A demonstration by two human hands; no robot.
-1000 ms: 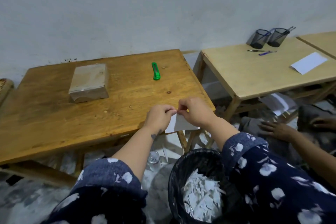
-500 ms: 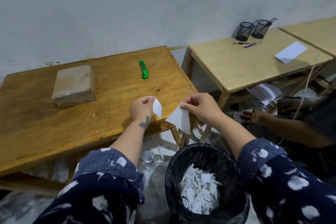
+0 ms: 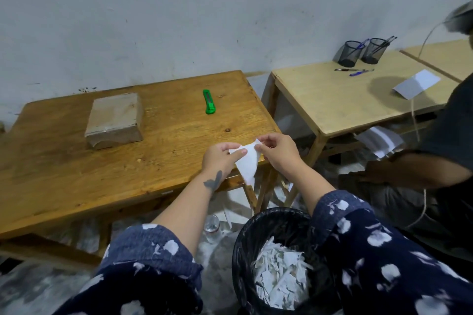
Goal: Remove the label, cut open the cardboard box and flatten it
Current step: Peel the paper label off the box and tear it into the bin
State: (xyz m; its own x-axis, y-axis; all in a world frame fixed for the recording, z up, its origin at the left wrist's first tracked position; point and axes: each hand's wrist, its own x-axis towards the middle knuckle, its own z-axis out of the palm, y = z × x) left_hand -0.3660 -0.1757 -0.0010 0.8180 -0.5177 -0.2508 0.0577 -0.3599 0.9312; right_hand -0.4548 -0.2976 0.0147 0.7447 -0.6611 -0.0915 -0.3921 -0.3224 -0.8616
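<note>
Left hand [image 3: 222,160] and right hand [image 3: 277,153] close together over the near right corner of the wooden surface [image 3: 64,174]. Between them a white scrap of label [image 3: 247,163], pinched from both sides: thumb and fingers [image 3: 239,152] of the left curled onto its left edge, fingers of the right clamped on its upper tip (remaining right fingers loosely bent, touching nothing else). Scrap hanging down to a ragged point below the fingers, past the surface's edge.

Well beyond the left fingers, up and to the left, a flat cardboard box [image 3: 114,120], closed, wrapped in glossy tape, lying on the surface. Beyond the fingers and slightly left, a green box cutter [image 3: 209,101], apart from both box and hands.

Below the right fingers, on the floor, a black bin [image 3: 243,250] part full of torn white paper bits. Far to the right of the fingers, a paler surface [image 3: 332,100] with two mesh pen cups [image 3: 350,54], pens and a white sheet [image 3: 416,83]; another person's arm at the right edge.
</note>
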